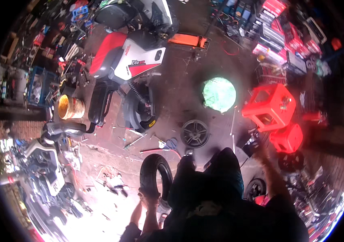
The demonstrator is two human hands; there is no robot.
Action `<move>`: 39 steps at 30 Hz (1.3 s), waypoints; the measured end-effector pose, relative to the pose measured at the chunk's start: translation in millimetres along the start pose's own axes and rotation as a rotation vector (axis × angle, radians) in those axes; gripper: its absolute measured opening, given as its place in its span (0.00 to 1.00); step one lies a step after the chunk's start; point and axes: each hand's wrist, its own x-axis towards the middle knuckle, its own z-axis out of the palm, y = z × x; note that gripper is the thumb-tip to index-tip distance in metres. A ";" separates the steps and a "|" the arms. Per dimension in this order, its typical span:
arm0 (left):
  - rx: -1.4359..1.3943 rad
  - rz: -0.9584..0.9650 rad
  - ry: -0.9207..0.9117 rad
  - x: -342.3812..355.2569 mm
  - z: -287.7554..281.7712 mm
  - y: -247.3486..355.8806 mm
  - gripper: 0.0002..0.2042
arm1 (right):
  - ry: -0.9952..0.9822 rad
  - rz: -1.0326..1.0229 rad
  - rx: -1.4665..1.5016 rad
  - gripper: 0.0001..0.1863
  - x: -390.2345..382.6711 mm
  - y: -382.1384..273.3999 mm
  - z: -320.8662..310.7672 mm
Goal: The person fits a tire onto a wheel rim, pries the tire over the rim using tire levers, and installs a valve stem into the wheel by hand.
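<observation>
A black scooter tire [151,171] stands on edge just left of my legs. My left hand [149,197] is closed on its lower near side. A second bare forearm [136,214] reaches in beside my left one; whose it is I cannot tell. Out to the right, my right hand [256,148] is lowered near the red stools, its fingers closed around something dark that blurs into the shadow. Ahead of my feet a dark spoked wheel rim [195,134] lies flat on the floor. Blue-handled scissors [171,143] lie left of the rim, by a red hose [162,150].
A scooter with a red seat [106,54] stands ahead on the left, near a paint-stained bucket [71,107]. A round pale-green object [219,94] is beyond the rim. Red plastic stools [271,105] stand right. An orange floor jack [188,40] lies farther off. Stacked boxes [275,34] fill the far right.
</observation>
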 end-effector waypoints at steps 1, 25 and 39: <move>-0.029 0.010 0.050 -10.8 7.9 -2.0 0.48 | 0.006 -0.375 -0.134 0.18 9.2 34.1 25.5; -0.511 -0.719 0.306 -148.5 78.4 101.5 0.43 | -1.687 -0.133 -0.701 0.33 119.8 -255.0 -148.5; -0.722 -1.245 0.442 -109.7 165.6 182.5 0.44 | -2.040 -0.544 -1.121 0.26 179.8 -365.3 124.2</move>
